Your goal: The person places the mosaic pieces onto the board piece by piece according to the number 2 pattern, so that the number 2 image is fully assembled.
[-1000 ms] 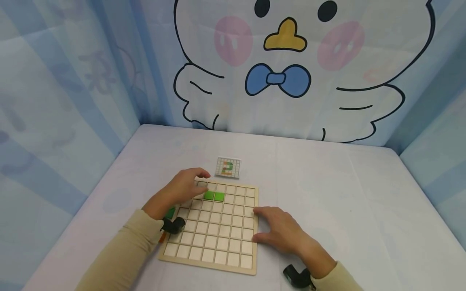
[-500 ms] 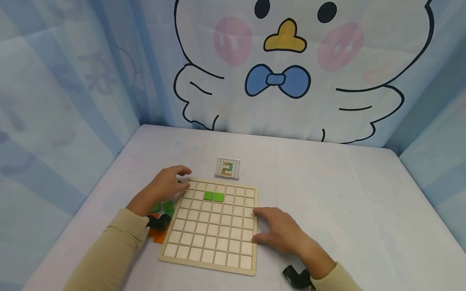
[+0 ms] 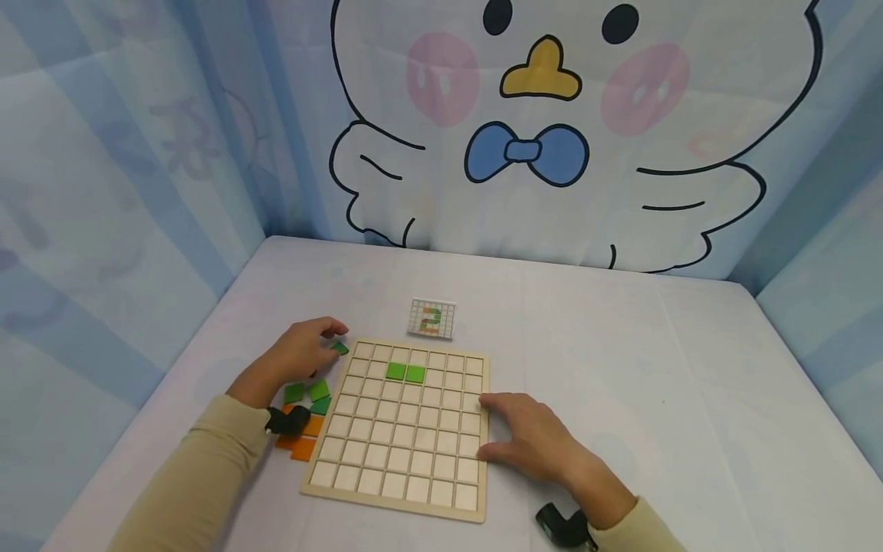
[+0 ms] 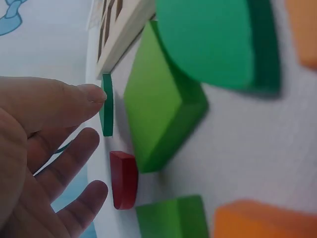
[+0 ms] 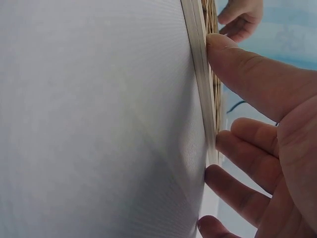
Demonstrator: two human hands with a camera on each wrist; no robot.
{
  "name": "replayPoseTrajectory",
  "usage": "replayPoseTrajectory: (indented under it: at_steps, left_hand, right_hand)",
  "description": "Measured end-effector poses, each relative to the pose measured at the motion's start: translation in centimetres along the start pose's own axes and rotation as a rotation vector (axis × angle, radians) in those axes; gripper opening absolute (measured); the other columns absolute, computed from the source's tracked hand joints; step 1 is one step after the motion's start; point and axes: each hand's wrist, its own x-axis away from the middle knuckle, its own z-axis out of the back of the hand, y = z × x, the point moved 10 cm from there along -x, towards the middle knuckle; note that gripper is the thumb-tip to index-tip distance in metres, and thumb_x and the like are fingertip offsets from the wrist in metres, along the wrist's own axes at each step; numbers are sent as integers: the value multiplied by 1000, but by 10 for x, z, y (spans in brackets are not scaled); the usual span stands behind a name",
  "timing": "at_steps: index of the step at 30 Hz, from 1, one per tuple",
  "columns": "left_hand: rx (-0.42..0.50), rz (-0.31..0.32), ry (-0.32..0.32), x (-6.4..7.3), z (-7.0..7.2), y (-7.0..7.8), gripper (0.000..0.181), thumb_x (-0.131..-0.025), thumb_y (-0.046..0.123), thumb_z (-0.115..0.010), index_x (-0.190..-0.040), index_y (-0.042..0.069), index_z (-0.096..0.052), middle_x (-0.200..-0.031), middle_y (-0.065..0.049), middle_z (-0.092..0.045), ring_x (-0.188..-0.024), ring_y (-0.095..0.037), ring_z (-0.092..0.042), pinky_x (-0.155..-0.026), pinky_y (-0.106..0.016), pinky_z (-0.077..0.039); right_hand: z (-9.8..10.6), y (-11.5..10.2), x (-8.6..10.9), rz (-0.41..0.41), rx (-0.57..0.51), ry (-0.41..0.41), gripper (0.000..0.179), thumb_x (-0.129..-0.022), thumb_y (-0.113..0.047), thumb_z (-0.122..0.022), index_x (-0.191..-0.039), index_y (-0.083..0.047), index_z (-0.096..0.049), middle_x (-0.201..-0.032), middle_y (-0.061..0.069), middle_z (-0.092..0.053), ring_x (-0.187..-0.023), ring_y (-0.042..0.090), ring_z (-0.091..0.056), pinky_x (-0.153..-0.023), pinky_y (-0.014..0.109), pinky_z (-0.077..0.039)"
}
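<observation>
My left hand (image 3: 297,353) is just left of the far left corner of the wooden grid board (image 3: 393,483). Its thumb tip meets a small dark green piece (image 4: 107,106) lying by that corner; the index fingertip stays apart from the thumb. Two light green tiles (image 3: 405,372) sit side by side in cells of the board's second row. At the board's right edge rests my right hand (image 3: 531,437), thumb and fingertips spread along the wooden rim (image 5: 198,59) and nothing gripped.
Green tiles (image 3: 319,390), a rounded green piece (image 4: 218,44), a red piece (image 4: 124,179) and several orange pieces (image 3: 303,448) lie left of the board, partly under the left forearm. A small pattern card (image 3: 431,319) lies beyond the board.
My left hand has drawn back leftward from above the light green tiles to the dark green piece beside the board, uncovering loose pieces. The right hand has kept still.
</observation>
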Motion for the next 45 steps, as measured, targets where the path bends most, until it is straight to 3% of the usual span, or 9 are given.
replayPoseTrajectory:
  at_steps: [4,7,11,19,34,45]
  left_hand:
    - [-34,-23,0,-2,-1,0,39,-93,4,-60,-132,3,-57,-134,-24,-52,-75,-27,-54,-53,-33,-45]
    - [-73,-49,13,-4,-1,1,37,-93,5,-61,-129,2,-59,-129,-22,-56,-97,-30,-53,-64,-35,-47]
    - [-98,-63,24,-4,-1,1,34,-92,3,-60,-125,2,-62,-125,-19,-60,-103,-30,-52,-77,-38,-45]
    - [-77,-19,17,-3,-1,-2,30,-92,-1,-57,-121,1,-62,-119,-20,-61,-94,-29,-55,-63,-32,-46]
    - [-49,45,-3,0,0,-8,31,-91,-3,-57,-122,-1,-60,-105,-15,-60,-75,-23,-56,-63,-31,-50]
    - [-79,-9,30,1,2,-7,30,-92,6,-66,-120,-2,-60,-97,-12,-61,-66,-19,-54,-60,-31,-49]
  right_hand:
    - [0,-1,0,5,2,1,69,-81,-37,-83,-136,-3,-58,-136,13,-59,-130,35,-50,-107,54,-37]
    - [0,-1,0,7,2,1,69,-81,-37,-84,-135,-2,-58,-136,13,-59,-130,35,-50,-107,54,-38]
    - [0,-1,0,6,-1,-1,69,-81,-36,-84,-135,-3,-58,-135,13,-59,-129,35,-50,-106,54,-38]
    - [0,0,0,4,2,6,69,-80,-37,-84,-136,-3,-59,-136,13,-59,-130,35,-50,-107,54,-37]
    - [0,0,0,10,6,12,69,-81,-35,-84,-135,-2,-58,-136,13,-59,-129,36,-50,-106,54,-38]
    - [0,-1,0,21,2,17,69,-81,-35,-83,-135,-2,-59,-135,13,-59,-129,35,-51,-105,54,-39]
